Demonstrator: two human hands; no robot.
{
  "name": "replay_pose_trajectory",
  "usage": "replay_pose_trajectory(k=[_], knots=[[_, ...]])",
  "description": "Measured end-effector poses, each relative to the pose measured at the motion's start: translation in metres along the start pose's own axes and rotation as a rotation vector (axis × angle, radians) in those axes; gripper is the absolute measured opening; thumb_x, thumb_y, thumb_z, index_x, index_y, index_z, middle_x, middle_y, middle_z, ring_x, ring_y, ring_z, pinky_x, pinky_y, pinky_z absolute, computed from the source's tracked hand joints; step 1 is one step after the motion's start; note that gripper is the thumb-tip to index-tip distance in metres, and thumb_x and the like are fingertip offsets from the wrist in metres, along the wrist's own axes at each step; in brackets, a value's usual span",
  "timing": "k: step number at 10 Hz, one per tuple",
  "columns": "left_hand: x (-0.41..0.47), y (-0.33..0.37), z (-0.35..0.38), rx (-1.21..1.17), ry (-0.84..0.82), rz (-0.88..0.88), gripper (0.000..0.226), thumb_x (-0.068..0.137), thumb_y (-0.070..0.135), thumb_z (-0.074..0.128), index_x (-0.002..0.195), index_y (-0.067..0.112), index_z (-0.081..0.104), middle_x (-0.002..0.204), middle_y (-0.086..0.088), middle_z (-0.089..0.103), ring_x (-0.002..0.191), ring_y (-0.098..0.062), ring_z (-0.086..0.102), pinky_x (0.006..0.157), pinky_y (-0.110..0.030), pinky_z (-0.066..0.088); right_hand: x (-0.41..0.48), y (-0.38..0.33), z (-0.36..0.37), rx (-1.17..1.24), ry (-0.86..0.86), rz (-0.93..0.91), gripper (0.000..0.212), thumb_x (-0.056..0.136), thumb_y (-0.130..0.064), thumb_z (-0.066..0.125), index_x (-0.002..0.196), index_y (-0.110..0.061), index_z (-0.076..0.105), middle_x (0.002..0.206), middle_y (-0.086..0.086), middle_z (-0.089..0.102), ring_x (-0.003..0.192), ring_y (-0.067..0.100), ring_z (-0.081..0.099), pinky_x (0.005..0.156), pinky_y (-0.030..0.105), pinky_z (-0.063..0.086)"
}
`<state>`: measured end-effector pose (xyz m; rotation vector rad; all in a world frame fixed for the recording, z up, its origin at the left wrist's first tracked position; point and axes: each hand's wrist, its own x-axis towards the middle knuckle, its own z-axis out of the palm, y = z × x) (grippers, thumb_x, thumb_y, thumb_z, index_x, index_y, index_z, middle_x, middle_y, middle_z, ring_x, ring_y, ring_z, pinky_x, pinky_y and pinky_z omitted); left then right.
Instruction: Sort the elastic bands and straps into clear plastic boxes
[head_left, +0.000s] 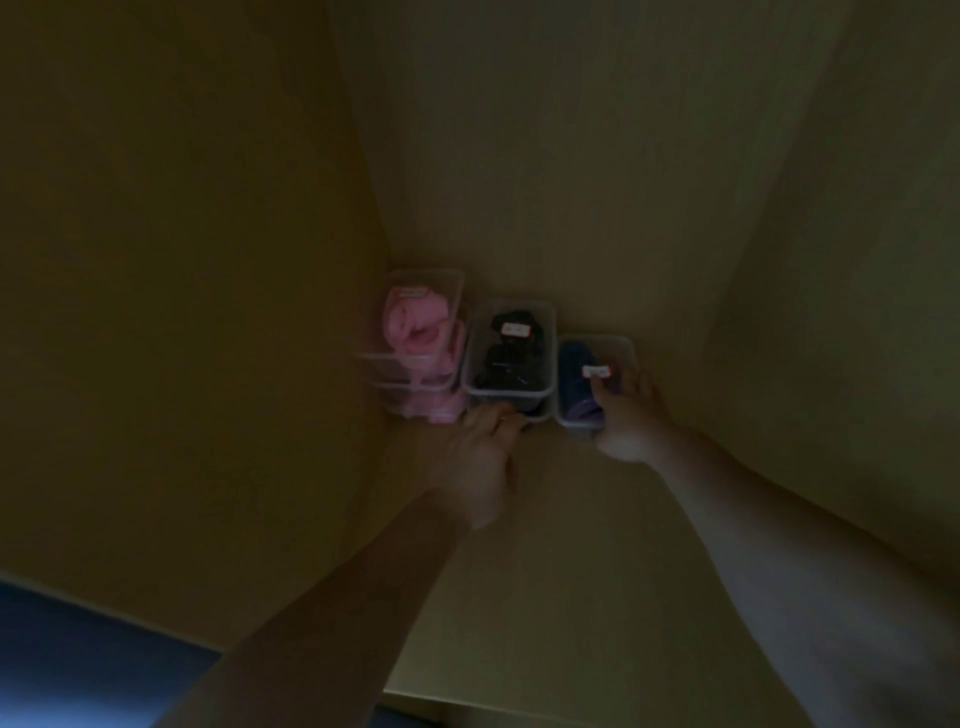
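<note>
Setting: interior of a dim wooden cabinet; back panel (545, 156), left wall (182, 260) and shelf floor (545, 545) are in view.
Landmark: black-strap box (514, 302), a clear plastic box that is the middle of three in a row at the foot of the back panel.
Contents of landmark: black straps (511, 358) in a heap, with a white label (514, 329) on top.
Axis of landmark: long axis runs from the viewer toward the back panel; one short end faces the viewer.
Pink-band box (431, 272): just left of the landmark, in the corner by the left wall and set a little further back. It holds rolled pink bands (415, 327). Its outline is doubled, and blur and a stacked second box cannot be told apart.
Blue-band box (630, 353): just right of the landmark, set a little nearer the viewer, with its long axis parallel to the landmark's. It holds blue and purple bands (576, 374) and a second label (596, 371).
Left hand (483, 462): fingertips meet the landmark's near short end; whether they curl round the rim cannot be told.
Right hand (628, 415): grips the blue-band box at its near end, thumb over the rim beside the label, fingers along the outer side away from the landmark.
Periphery: blue surface (78, 649) outside the cabinet, well to the near left of the landmark.
</note>
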<state>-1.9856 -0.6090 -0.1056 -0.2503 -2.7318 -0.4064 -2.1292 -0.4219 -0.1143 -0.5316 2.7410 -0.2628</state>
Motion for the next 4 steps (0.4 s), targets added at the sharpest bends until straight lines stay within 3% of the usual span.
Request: replay_pose_trajectory(k=[1,2,3,4], knots=[[0.003,-0.003,0.000,0.027,0.031,-0.008,0.055,0.059,-0.001,0.061,0.114,0.006,0.064,0.115,-0.015,0.062,0.106,-0.030,0.055,0.094,-0.031,0.039,0.000,0.000,0.001,0.013,0.009,-0.008,0.095,0.086,-0.043,0.059,0.154,-0.027,-0.005,0.160,0.011,-0.017,0.145,0.043,-0.010,0.119,0.052,0.006],[0.006,-0.003,-0.007,0.053,0.011,-0.017,0.059,0.059,0.000,0.063,0.117,0.006,0.062,0.117,-0.015,0.061,0.107,-0.033,0.058,0.096,-0.032,0.041,-0.006,-0.003,-0.003,0.031,0.043,-0.041,0.090,0.085,-0.050,0.059,0.154,-0.028,0.005,0.161,0.008,-0.009,0.146,0.039,-0.005,0.118,0.050,0.010],[0.009,0.002,-0.026,0.057,0.010,-0.069,0.059,0.065,0.005,0.056,0.123,0.008,0.059,0.122,-0.014,0.060,0.111,-0.032,0.057,0.097,-0.032,0.042,-0.015,-0.011,-0.010,0.043,0.059,-0.095,0.067,0.087,-0.049,0.056,0.146,-0.024,0.034,0.158,0.007,0.013,0.146,0.034,0.008,0.111,0.042,0.026],[0.016,0.001,-0.046,0.049,0.033,-0.109,0.058,0.069,0.006,0.063,0.127,0.007,0.057,0.125,-0.015,0.059,0.113,-0.033,0.056,0.097,-0.035,0.044,-0.028,-0.026,-0.025,0.192,0.059,-0.136,0.062,0.088,-0.046,0.055,0.142,-0.020,0.041,0.145,0.008,0.034,0.138,0.036,0.029,0.107,0.045,0.038]])
